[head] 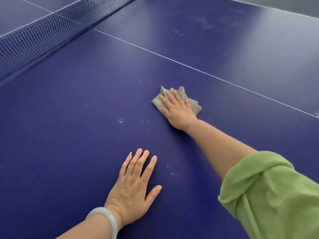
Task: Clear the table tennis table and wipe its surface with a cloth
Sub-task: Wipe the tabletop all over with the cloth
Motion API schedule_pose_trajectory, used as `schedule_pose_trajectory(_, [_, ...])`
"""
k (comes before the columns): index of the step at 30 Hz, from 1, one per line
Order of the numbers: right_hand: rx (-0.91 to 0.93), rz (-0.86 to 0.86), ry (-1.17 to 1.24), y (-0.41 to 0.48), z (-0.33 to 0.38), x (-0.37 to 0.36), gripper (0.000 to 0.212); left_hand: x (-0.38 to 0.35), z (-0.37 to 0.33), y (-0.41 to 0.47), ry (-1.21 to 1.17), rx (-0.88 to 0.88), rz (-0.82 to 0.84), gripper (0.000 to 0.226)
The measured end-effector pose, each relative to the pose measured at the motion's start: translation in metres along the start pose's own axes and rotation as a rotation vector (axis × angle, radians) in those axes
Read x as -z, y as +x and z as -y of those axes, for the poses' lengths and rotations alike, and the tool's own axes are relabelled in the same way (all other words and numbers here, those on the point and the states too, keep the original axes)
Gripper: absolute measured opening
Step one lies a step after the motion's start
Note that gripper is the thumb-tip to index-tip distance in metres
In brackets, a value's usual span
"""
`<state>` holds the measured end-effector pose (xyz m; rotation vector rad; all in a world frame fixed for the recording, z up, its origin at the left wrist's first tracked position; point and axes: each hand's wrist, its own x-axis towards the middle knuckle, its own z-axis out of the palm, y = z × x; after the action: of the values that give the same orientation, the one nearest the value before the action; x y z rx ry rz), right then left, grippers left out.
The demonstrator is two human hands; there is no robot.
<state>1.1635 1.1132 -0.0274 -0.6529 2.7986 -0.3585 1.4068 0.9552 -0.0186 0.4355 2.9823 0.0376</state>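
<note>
From the head camera, my right grip [177, 109] lies flat on the cloth [196, 106], arm stretched out across the blue table [69, 118]. The fingers are straight and a little spread, pressing down on the fabric rather than pinching it. The cloth is a crumpled grey-beige rag. It sits on the near half of the table, just short of the thin white line [189, 67] that runs across the surface, and its edges stick out past my fingertips and on the right side of my palm.

My left grip [134, 190] rests palm down on the bare table closer to me, fingers extended and thumb out to the side, holding nothing. A pale bangle [105, 216] circles that wrist. A green sleeve [272, 195] is bunched up above my right elbow.

Small white specks [120, 121] dot the surface between my two grips, with fainter smudges beyond the line. The dark net [43, 31] crosses the upper left.
</note>
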Motion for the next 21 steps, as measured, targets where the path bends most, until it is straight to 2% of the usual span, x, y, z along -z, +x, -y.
schedule_pose_trajectory(3, [-0.019, -0.039, -0.021, -0.034, -0.035, 0.004, 0.053, -0.001, -0.001, 0.0, 0.005, 0.0, 0.0, 0.072])
schedule_pose_trajectory(5, [-0.205, -0.11, -0.039, -0.063, -0.076, 0.013, 0.052, -0.002, 0.0, 0.0, -0.005, 0.003, 0.002, 0.072])
schedule_pose_trajectory(8, [-0.59, -0.215, 0.048, -0.12, -0.118, 0.019, 0.053, -0.001, 0.0, 0.0, -0.021, -0.001, 0.011, 0.072])
schedule_pose_trajectory(10, [-0.776, -0.26, 0.099, -0.141, -0.113, 0.013, 0.054, -0.001, 0.0, 0.0, -0.032, -0.005, 0.014, 0.072])
schedule_pose_trajectory(12, [-0.872, -0.282, 0.107, -0.137, -0.086, 0.005, 0.055, 0.0, -0.001, 0.0, -0.047, -0.007, 0.019, 0.072])
schedule_pose_trajectory(14, [-0.817, -0.27, 0.086, -0.112, -0.047, -0.001, 0.055, 0.001, -0.001, 0.0, -0.056, -0.011, 0.017, 0.072])
schedule_pose_trajectory(18, [-0.354, -0.16, -0.019, -0.062, 0.037, -0.021, 0.053, 0.001, 0.0, 0.001, -0.044, -0.001, 0.025, 0.072])
schedule_pose_trajectory(21, [-0.126, -0.063, 0.008, -0.073, 0.046, -0.025, 0.052, -0.001, 0.001, 0.001, -0.053, 0.011, 0.039, 0.074])
